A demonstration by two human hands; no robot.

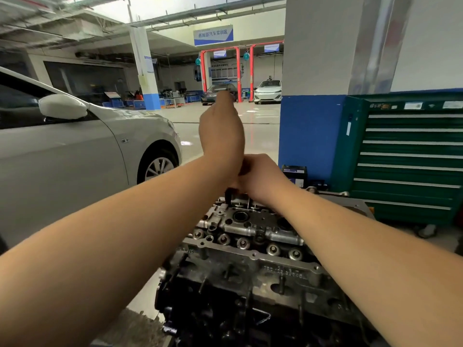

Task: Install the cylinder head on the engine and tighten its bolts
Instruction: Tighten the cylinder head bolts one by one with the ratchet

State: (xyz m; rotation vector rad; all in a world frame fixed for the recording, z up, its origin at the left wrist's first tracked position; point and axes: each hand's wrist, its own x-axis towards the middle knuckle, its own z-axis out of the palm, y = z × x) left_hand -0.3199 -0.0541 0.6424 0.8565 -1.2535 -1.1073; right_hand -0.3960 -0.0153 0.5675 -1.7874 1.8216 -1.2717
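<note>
To the far left stood a silver car [75,151], well apart from the work and no obstacle.

My left hand [221,131] was raised above the far end of the engine, seen from the back; whether its fingers were curled round a handle I could not tell, since the hand itself hid them. Below it a dark tool shank [228,195] ran down into the cylinder head [250,236], which already sat on the engine block [225,309].

My right hand [260,176] was curled just beside the left wrist, low over the tool, apparently steadying it; what it held was hidden.

I judged the step to be tightening a bolt at the far end of the head. The next move would call for keeping the tool square on the bolt and turning without slipping off.

At right stood a green tool cabinet [406,156] and a small dark box [294,172] behind the engine, neither in the way. My crossed forearms hid the bolt itself.
</note>
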